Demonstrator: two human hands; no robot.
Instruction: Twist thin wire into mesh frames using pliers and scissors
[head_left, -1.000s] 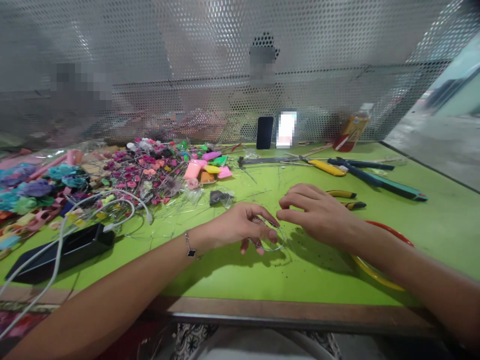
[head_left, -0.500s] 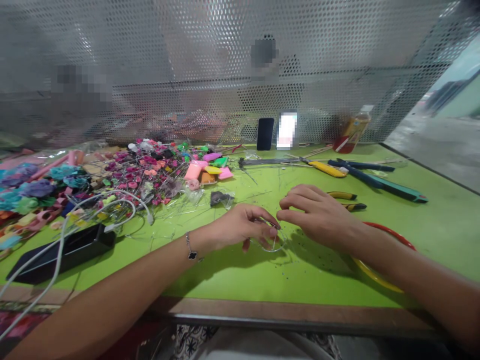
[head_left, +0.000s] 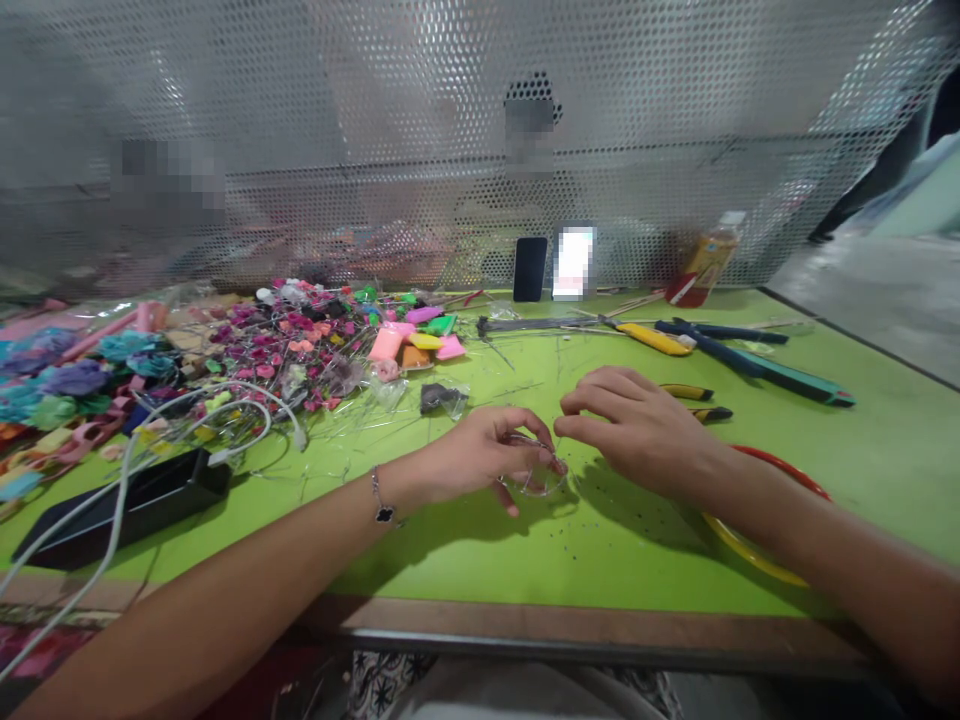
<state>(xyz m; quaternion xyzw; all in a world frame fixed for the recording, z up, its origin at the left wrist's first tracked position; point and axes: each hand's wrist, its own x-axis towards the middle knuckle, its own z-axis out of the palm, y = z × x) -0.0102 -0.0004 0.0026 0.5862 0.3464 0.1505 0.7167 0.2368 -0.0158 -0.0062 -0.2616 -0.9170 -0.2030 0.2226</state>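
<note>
My left hand (head_left: 491,450) grips a round frame of thin silvery wire (head_left: 534,488) between thumb and fingers, just above the green tabletop (head_left: 465,560). My right hand (head_left: 626,415) is at the frame's right side, its thumb and index fingertips pinched together. A thin strand seems to run from that pinch to the frame, but it is too fine to make out clearly. Small dark bits (head_left: 581,530) lie scattered on the table below both hands.
Yellow-black handles (head_left: 686,392) and a red-yellow tool (head_left: 761,555) lie beside my right forearm. Behind are navy-handled pliers (head_left: 720,345), a bottle (head_left: 705,265) and a phone (head_left: 530,268). Colourful craft flowers (head_left: 277,340), a white cable (head_left: 120,490) and a black box (head_left: 124,510) fill the left.
The wire frame has turned a little in my left hand, and those fingers have shifted around it. My right hand has barely moved.
</note>
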